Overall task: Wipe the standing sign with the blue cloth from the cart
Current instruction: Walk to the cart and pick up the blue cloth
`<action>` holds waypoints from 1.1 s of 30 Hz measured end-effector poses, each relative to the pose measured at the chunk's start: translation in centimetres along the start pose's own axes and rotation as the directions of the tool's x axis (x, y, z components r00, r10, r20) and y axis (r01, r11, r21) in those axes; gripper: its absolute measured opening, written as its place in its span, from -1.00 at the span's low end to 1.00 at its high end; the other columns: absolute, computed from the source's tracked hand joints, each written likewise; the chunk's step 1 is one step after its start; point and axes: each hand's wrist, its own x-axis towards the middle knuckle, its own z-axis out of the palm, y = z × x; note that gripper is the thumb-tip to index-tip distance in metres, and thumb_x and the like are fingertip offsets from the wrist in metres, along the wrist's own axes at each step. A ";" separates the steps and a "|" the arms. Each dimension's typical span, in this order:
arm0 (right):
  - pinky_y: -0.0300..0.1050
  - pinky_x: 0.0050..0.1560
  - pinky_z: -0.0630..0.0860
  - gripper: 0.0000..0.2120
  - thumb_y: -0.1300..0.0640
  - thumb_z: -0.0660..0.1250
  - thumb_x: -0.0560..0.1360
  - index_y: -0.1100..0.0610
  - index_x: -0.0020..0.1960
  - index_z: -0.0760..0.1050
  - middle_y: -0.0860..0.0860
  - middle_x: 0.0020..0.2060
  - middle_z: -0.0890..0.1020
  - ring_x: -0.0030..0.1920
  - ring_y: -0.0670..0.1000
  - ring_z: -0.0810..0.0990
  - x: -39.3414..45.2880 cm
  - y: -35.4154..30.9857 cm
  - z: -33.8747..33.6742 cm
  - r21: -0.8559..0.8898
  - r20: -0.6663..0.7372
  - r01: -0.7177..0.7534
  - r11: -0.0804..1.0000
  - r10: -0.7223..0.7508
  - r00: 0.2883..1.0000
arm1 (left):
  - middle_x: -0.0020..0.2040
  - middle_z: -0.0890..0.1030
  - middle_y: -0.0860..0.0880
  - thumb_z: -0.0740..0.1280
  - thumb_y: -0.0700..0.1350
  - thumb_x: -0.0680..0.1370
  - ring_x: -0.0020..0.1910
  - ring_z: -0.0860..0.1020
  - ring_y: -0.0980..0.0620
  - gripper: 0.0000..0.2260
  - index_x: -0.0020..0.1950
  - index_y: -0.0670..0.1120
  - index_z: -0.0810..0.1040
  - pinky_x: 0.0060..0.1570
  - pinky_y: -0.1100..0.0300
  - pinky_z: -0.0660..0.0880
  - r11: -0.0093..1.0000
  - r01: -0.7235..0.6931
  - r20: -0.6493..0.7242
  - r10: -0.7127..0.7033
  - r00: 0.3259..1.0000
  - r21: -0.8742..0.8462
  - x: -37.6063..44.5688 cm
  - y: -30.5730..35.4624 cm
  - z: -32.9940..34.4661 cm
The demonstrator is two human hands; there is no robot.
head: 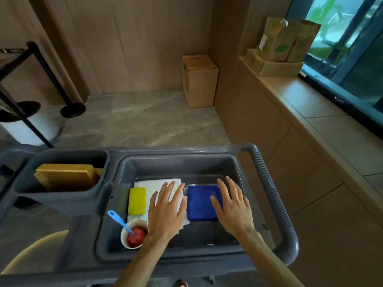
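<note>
Two flat, relaxed hands hover over the cart tray: right hand spread partly above the folded blue cloth, apparently poised to grasp it; left hand alongside, empty.

One blue cloth, one yellow sponge, two paper bags.

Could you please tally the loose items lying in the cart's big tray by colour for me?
In the tray, under the open left hand and right hand:
Blue cloth: 1
Blue spoon: 1
Yellow sponge: 1
White cloth: 1
White cup: 1
Total: 5
</note>
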 end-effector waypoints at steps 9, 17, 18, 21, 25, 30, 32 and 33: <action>0.01 0.22 0.61 -0.50 -0.09 0.26 0.62 0.03 0.51 0.28 0.00 0.42 0.40 0.32 -0.01 0.49 4.5 3.7 3.3 0.333 0.236 -0.154 0.930 0.076 0.969 | 0.30 0.62 -0.09 0.38 -0.10 0.58 0.34 0.54 -0.12 -0.73 0.27 -0.06 0.65 0.25 0.00 0.50 0.985 0.030 0.140 -0.006 0.990 -0.169 3.2 -0.6 7.5; -0.36 -0.12 0.47 -0.66 0.01 0.36 0.57 -0.06 0.33 0.44 -0.06 0.23 0.48 0.00 -0.15 0.56 8.1 5.7 8.5 0.350 0.396 -0.235 0.907 0.084 0.914 | 0.10 0.63 -0.06 0.44 -0.06 0.55 0.11 0.55 -0.03 -0.77 0.20 -0.01 0.69 0.00 0.22 0.50 0.947 0.248 0.240 -0.197 0.951 -0.205 4.3 -0.6 13.7; -0.37 -0.12 0.45 -0.67 0.01 0.37 0.57 -0.07 0.31 0.44 -0.07 0.21 0.47 0.00 -0.15 0.55 8.5 5.9 9.2 0.346 0.414 -0.250 0.904 0.092 0.906 | 0.12 0.60 -0.05 0.42 -0.03 0.57 0.13 0.52 -0.01 -0.75 0.24 0.02 0.67 0.03 0.25 0.48 0.944 0.274 0.269 -0.219 0.938 -0.186 4.5 -0.8 14.5; -0.40 -0.09 0.38 -0.66 0.03 0.40 0.55 -0.09 0.29 0.44 -0.11 0.18 0.38 0.05 -0.16 0.46 9.4 6.4 11.0 0.340 0.441 -0.281 0.898 0.112 0.891 | 0.17 0.54 -0.02 0.36 0.02 0.60 0.17 0.45 0.02 -0.74 0.29 0.12 0.63 0.09 0.25 0.48 0.954 0.267 0.316 -0.215 0.924 -0.133 5.1 -1.3 16.3; -0.25 0.17 0.40 -0.63 0.08 0.44 0.52 -0.12 0.28 0.45 -0.11 0.15 0.26 0.15 -0.10 0.37 10.1 6.7 13.2 0.308 0.457 -0.286 0.908 0.122 0.881 | 0.15 0.50 0.01 0.33 0.08 0.61 0.13 0.40 0.03 -0.73 0.30 0.19 0.61 0.05 0.28 0.43 0.962 0.251 0.342 -0.201 0.918 -0.106 5.7 -1.9 18.1; -0.12 0.30 0.44 -0.59 0.15 0.47 0.49 -0.13 0.27 0.47 -0.10 0.17 0.25 0.13 -0.10 0.36 10.6 7.3 14.0 0.300 0.454 -0.316 0.900 0.157 0.877 | 0.10 0.53 0.02 0.32 0.16 0.59 0.05 0.41 0.05 -0.68 0.34 0.24 0.57 0.02 0.30 0.36 0.977 0.211 0.360 -0.185 0.914 -0.034 5.6 -3.2 19.4; -0.10 0.29 0.46 -0.58 0.15 0.46 0.50 -0.12 0.29 0.47 -0.10 0.18 0.27 0.14 -0.09 0.38 10.5 7.6 13.8 0.304 0.449 -0.312 0.900 0.154 0.880 | 0.11 0.54 0.03 0.33 0.17 0.58 0.06 0.42 0.05 -0.68 0.33 0.25 0.58 0.02 0.28 0.38 0.976 0.215 0.362 -0.187 0.913 -0.038 5.6 -3.6 19.5; -0.09 0.30 0.47 -0.58 0.16 0.45 0.50 -0.10 0.30 0.47 -0.09 0.19 0.28 0.16 -0.08 0.39 10.5 7.6 13.8 0.308 0.446 -0.309 0.900 0.150 0.883 | 0.12 0.55 0.03 0.34 0.18 0.57 0.06 0.42 0.05 -0.68 0.32 0.25 0.59 0.03 0.26 0.40 0.974 0.223 0.365 -0.193 0.911 -0.041 5.6 -3.7 19.5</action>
